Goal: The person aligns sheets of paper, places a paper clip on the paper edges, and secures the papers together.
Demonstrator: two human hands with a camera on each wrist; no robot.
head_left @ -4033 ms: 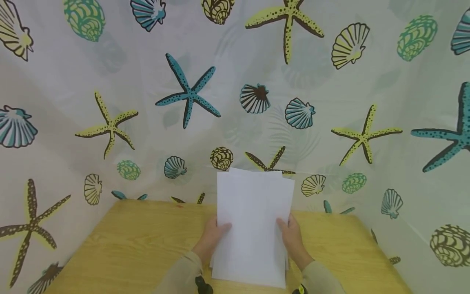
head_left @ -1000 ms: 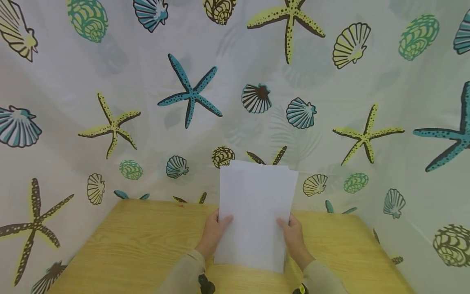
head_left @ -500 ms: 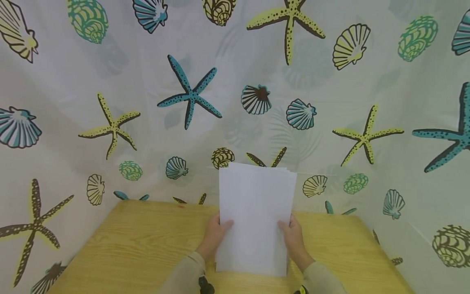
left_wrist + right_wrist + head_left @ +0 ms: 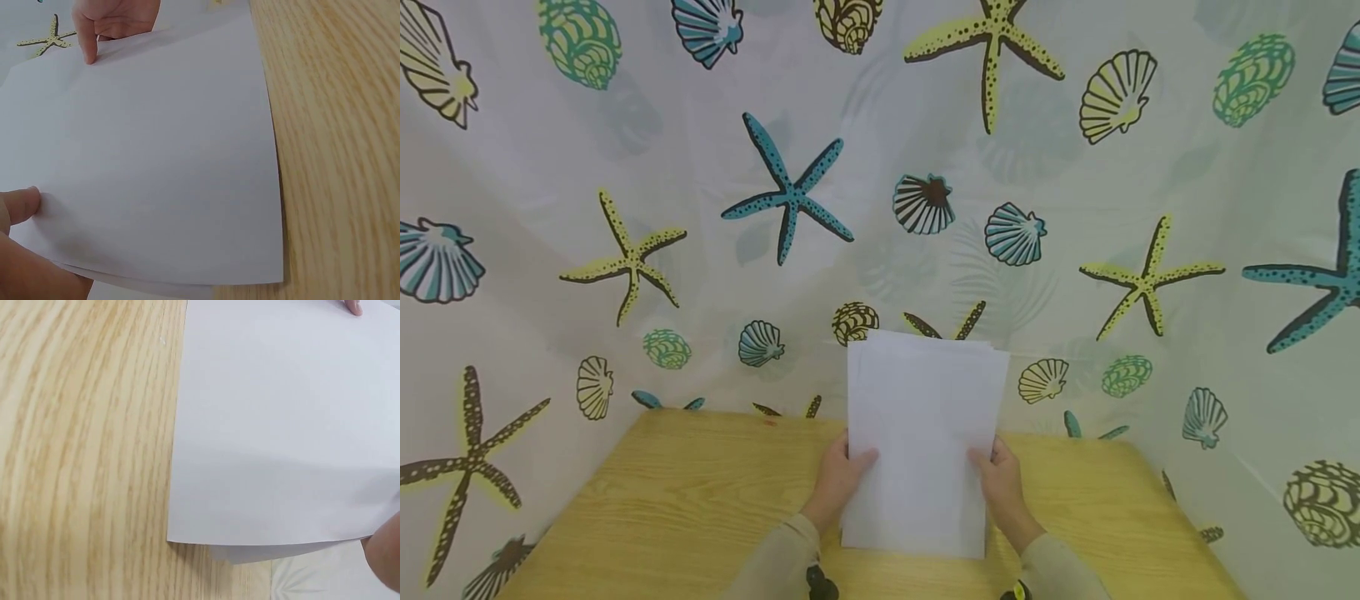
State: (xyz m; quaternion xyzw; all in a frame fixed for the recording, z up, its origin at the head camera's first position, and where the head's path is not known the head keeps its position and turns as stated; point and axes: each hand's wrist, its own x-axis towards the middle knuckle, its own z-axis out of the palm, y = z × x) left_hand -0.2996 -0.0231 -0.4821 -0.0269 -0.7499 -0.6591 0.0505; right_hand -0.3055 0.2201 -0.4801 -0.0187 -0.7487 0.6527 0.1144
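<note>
A stack of white paper sheets (image 4: 925, 442) stands nearly upright in the middle of the head view, its lower edge close over the wooden table. My left hand (image 4: 838, 477) grips its left edge, thumb lying on the front sheet and fingers hidden behind. On the opposite edge my right hand (image 4: 1002, 483) pinches the sheets the same way. The top corners are slightly fanned, with several sheets peeking out unevenly. In the right wrist view another sheet shows behind the front paper (image 4: 281, 437) along its side edge.
The light wooden table (image 4: 700, 483) spreads out on both sides of the paper. A white cloth (image 4: 865, 275) printed with starfish and shells hangs behind and along both sides. Beige sleeves (image 4: 778, 554) cover the forearms, and a dark device (image 4: 822, 583) sits at the left wrist.
Since four seconds ago the stack has risen a little and its bottom sheets have come closer into line. Over the last second it has shifted slightly down; both hands keep their grip.
</note>
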